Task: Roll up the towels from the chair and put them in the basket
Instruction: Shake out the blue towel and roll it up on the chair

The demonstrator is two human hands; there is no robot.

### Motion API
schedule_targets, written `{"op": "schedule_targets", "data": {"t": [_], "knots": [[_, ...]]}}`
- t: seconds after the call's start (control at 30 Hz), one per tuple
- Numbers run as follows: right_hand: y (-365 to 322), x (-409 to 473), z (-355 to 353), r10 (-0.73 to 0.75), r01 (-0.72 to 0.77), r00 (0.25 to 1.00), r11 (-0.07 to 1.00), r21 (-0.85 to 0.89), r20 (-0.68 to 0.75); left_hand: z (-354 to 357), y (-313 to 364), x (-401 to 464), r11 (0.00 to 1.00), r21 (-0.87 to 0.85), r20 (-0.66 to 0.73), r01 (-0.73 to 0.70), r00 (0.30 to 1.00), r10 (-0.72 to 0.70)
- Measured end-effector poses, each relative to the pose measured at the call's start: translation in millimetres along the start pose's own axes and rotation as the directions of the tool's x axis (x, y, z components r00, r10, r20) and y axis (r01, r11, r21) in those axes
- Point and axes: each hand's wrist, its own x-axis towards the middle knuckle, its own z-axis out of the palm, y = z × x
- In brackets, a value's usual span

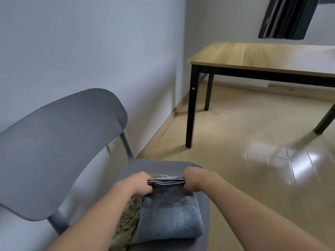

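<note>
Terry cloth like the blue towel (170, 216) should be light, soft and floppy, best taken at its far corners so the fold stays square. It lies folded on the chair (59, 147) seat, over a green patterned towel (126, 221). Left hand (139, 183) and right hand (192, 180) each curl tight on a far corner, pinching the edge.

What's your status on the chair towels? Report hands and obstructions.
Left hand and right hand both gripping far edge of blue towel on chair. Green towel lies beneath it. Basket not in view.
</note>
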Motion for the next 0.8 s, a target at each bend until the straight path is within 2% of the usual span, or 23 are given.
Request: {"op": "schedule_targets", "data": {"t": [0.17,0.37,0.47,0.63,0.7,0.8], "knots": [[14.2,29.0,12.8,-0.043,0.044,0.999,0.993,0.111,-0.015,8.8,-5.1,28.8,0.999,0.045,0.053,-0.001,0.999,-0.001],[18.4,30.0,20.0,-0.090,0.105,0.994,0.936,0.335,-0.060,7.7,1.3,27.2,0.998,-0.046,-0.014,0.052,0.998,-0.053],[13.7,19.8,10.8,-0.100,0.106,0.994,0.951,0.289,-0.035,-1.2,9.8,13.6,0.999,-0.032,0.000,-0.004,1.000,0.004],[12.4,-16.1,-27.5,-0.147,0.130,0.989,0.929,0.345,0.026,-34.7,20.3,-27.6,0.989,-0.099,0.036,-0.106,0.993,0.110],[7.8,-36.2,-47.4,-0.162,0.168,0.986,0.908,0.384,-0.050,-51.0,26.2,-46.3,0.982,-0.114,-0.032,-0.148,0.989,0.145],[-0.9,-69.5,-70.0,-0.167,0.262,0.952,0.877,0.403,-0.256,-71.4,33.2,-73.8,0.979,-0.030,-0.255,-0.203,0.948,0.189]]}}
